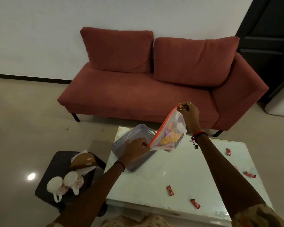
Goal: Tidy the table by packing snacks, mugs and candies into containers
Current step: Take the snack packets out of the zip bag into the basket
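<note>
A clear zip bag (170,133) with an orange-red seal strip hangs tilted above the white table (179,174), with orange and purple snack packets inside. My right hand (189,115) pinches the seal's upper end. My left hand (135,149) pinches its lower end, over a grey perforated basket (129,141) at the table's far left corner. Several red wrapped candies lie loose on the table, among them a candy (170,190), a second candy (195,203) and a third candy (250,174). Two white floral mugs (66,184) lie on their sides on a dark stool (56,163) left of the table.
A brown box with papers (84,162) sits on the stool behind the mugs. A red sofa (154,82) stands against the wall beyond the table. A dark door (269,38) is at the upper right. Shiny floor spreads to the left.
</note>
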A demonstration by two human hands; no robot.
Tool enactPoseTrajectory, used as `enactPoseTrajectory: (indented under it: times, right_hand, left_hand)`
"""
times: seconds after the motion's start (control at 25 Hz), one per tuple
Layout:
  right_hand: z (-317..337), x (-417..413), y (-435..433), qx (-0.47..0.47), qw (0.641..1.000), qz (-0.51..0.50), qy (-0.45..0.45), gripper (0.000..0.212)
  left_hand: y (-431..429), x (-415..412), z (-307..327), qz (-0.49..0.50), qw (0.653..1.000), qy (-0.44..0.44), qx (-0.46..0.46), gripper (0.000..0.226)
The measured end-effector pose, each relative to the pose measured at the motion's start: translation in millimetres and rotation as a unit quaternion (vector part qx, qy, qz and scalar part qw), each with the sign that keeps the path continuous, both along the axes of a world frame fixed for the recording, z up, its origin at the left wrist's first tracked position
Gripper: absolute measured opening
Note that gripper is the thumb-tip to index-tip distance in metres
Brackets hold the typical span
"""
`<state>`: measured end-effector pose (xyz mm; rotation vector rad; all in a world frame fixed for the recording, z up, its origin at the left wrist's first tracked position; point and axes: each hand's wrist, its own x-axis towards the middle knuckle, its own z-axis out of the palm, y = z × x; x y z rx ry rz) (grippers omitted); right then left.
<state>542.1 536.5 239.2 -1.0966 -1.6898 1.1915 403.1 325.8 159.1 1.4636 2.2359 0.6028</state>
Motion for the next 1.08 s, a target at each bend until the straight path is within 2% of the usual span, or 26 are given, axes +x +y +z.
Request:
enactPoseTrajectory:
  times: [0.12,0.24,0.4,0.52,0.6,0.68,0.76,0.8,0.92,1.0,1.08]
  right_hand:
    - [4.1,0.7,2.9,-0.006,0.994,0.097,-0.04,0.011]
    - [3.7,-0.3,1.8,-0.022,0.987,0.147,-0.053,0.016]
    - [0.3,-2.4,-3.4,0.013,0.978,0.19,-0.082,0.014]
    - [-5.6,-4.6,-7.0,0.0,0.981,0.179,-0.08,0.014]
    - [-9.8,-8.0,-12.0,0.047,0.974,0.156,-0.16,0.017]
    - [-13.0,-12.1,-24.3,0.199,0.928,0.148,-0.277,0.03]
    - [-18.9,-16.6,-47.7,0.342,0.867,0.201,-0.303,0.038]
    - [-23.2,-19.7,-61.5,0.37,0.84,0.251,-0.307,0.036]
    - [-38.0,-31.1,-97.7,0.367,0.759,0.381,-0.379,0.032]
    - [-49.9,-34.7,-113.5,0.374,0.702,0.428,-0.429,0.033]
    - [-58.3,-35.9,-123.0,0.345,0.66,0.461,-0.483,0.032]
  left_hand:
    - [5.8,-4.1,12.6,-0.006,0.993,-0.111,0.026,0.027]
    - [21.2,-6.8,33.3,-0.013,0.985,-0.158,0.061,0.027]
    - [38.7,-17.3,51.2,0.006,0.992,-0.118,0.04,0.026]
    - [41.1,-24.7,50.6,0.029,0.993,-0.108,0.043,0.019]
    - [38.0,-29.0,48.0,0.049,0.992,-0.093,0.074,0.018]
    - [31.8,-30.2,45.9,0.058,0.99,-0.081,0.103,0.02]
    - [24.6,-28.7,42.2,0.056,0.988,-0.079,0.119,0.022]
    - [20.3,-27.4,39.0,0.063,0.987,-0.078,0.121,0.022]
    - [8.1,-30.2,29.4,0.115,0.983,-0.078,0.12,0.022]
    - [-2.9,-37.4,26.6,0.139,0.98,-0.073,0.124,0.021]
    - [-13.3,-48.4,27.7,0.142,0.98,-0.056,0.127,0.021]
